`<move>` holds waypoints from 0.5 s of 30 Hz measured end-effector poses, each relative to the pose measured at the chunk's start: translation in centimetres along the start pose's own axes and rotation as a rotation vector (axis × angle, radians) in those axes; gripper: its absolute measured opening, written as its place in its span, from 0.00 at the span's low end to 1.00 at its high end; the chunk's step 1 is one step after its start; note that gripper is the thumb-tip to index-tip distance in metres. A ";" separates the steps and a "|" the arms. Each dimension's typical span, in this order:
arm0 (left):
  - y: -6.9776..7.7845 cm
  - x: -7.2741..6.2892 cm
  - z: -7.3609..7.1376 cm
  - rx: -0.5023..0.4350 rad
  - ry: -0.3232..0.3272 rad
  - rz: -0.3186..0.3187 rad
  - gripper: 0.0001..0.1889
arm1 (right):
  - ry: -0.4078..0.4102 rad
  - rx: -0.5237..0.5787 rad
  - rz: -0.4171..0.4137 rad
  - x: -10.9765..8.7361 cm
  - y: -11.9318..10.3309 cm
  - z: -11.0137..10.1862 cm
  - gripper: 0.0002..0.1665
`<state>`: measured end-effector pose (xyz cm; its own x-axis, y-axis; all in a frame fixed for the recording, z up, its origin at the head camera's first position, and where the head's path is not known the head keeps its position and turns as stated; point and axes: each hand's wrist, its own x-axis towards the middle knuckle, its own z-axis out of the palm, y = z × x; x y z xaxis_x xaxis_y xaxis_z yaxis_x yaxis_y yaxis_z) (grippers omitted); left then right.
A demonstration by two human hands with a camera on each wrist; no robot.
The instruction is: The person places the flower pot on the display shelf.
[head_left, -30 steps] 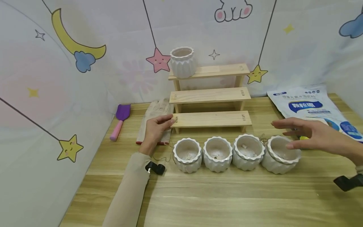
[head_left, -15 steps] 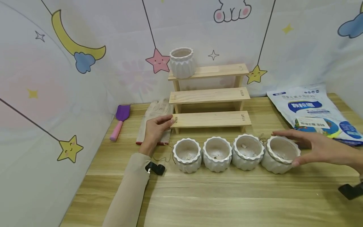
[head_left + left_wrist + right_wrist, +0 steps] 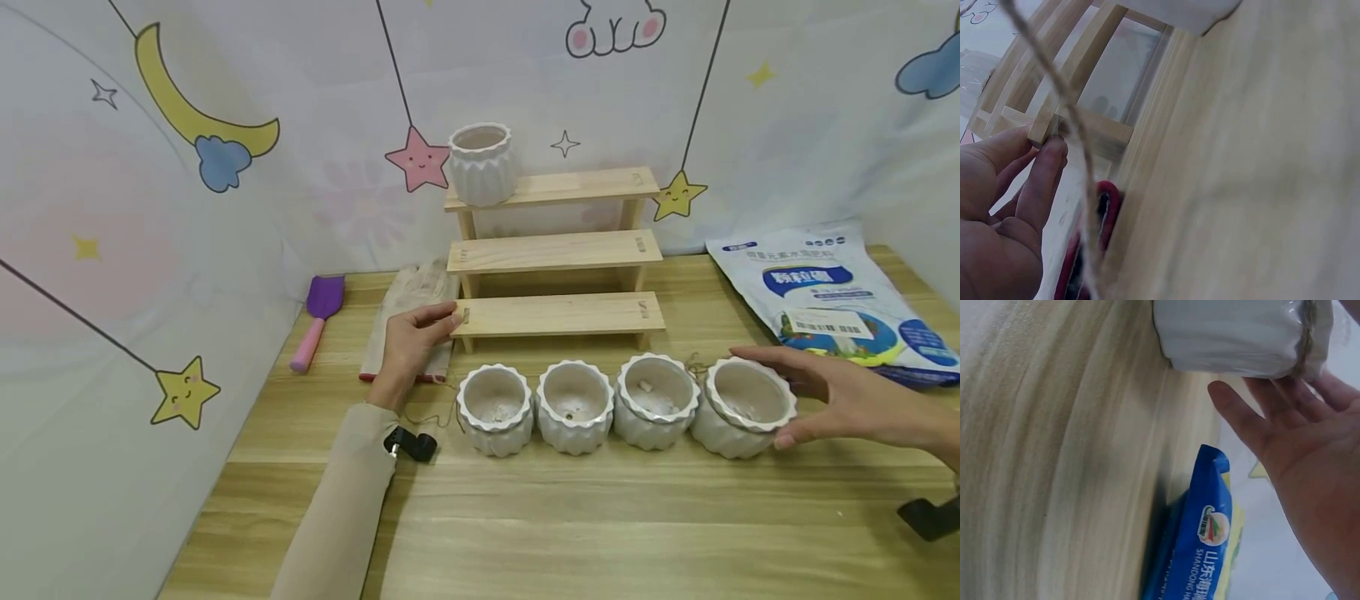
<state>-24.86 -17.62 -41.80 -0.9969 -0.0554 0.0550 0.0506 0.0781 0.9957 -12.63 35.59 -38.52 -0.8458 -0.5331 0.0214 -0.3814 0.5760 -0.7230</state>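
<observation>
Four-legged stepped shelf aside, a row of several white scalloped flower pots stands on the table. My right hand spans the rightmost flower pot, with the thumb at its front and the fingers at its far side. In the right wrist view this pot stands over the curved fingers. My left hand pinches the left end of the lowest board of a wooden tiered plant stand. The left wrist view shows thumb and fingertips on the board's corner. Another white pot sits on the top tier, at the left.
Beside the stand lie a work glove and a purple shovel with a pink handle. A white-and-blue bag lies at the back right. Thin twine trails near the leftmost pot.
My right hand has come down from above the rightmost pot to its right side, thumb in front. My left hand stays at the stand, and the pots have not moved.
</observation>
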 end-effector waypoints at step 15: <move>0.1 0.0 0.1 0.000 0.002 0.007 0.15 | 0.054 0.034 0.021 -0.2 0.3 0.6 0.54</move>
<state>-24.88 -17.55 -41.72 -0.9965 -0.0565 0.0622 0.0576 0.0789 0.9952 -12.38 35.50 -39.20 -0.8727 -0.4863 0.0428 -0.3513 0.5648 -0.7467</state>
